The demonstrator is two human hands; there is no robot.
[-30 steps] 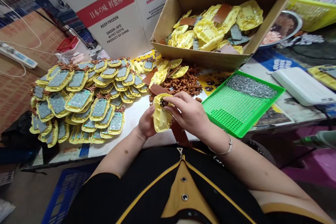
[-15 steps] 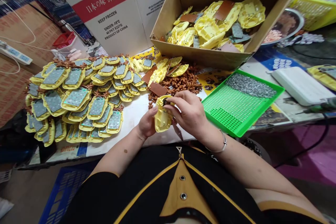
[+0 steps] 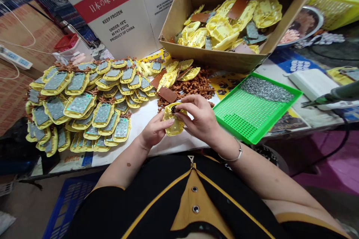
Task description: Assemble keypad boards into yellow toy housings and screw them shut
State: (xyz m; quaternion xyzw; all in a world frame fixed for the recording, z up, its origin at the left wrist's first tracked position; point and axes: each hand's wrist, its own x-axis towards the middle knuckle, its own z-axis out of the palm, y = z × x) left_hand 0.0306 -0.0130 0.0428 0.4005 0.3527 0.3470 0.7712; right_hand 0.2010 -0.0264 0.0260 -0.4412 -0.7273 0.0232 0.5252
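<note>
The left hand cups a yellow moulded plastic shell just above the white worktop, its fingers curled against the shell's side. The right hand pinches thumb and forefinger on a small dark piece at the shell's top. A green perforated plastic tray lies just to the right, and finished yellow shells with grey boards lie to the left.
</note>
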